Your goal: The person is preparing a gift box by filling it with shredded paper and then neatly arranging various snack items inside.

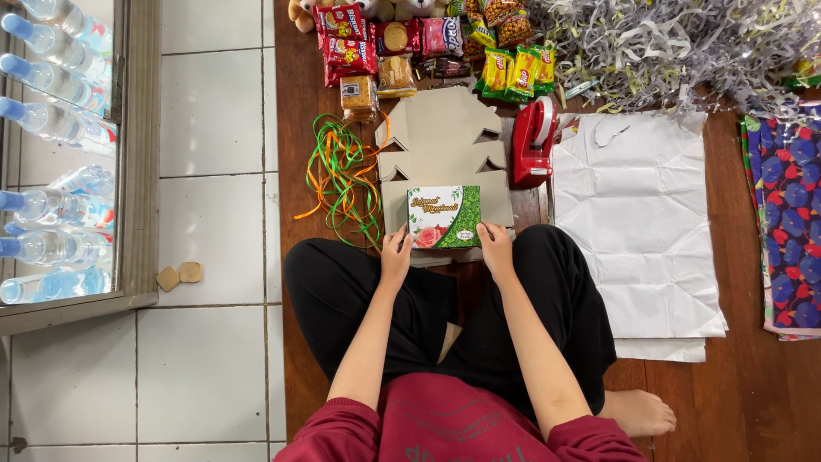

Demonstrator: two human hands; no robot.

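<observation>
I sit cross-legged on a wooden floor. In front of my knees lies a flat, unfolded grey cardboard box (446,141), with a green and white printed panel with a rose (445,216) at its near end. My left hand (396,253) grips the left edge of that panel. My right hand (495,247) grips its right edge. Both hands pinch the card with fingers on top.
Green and orange ribbons (342,175) lie left of the box, a red tape dispenser (534,141) to its right. Snack packets (402,43) and shredded paper (676,47) lie beyond. White paper sheets (641,231) and patterned wrapping paper (791,214) lie right. Water bottles (51,128) fill a case at left.
</observation>
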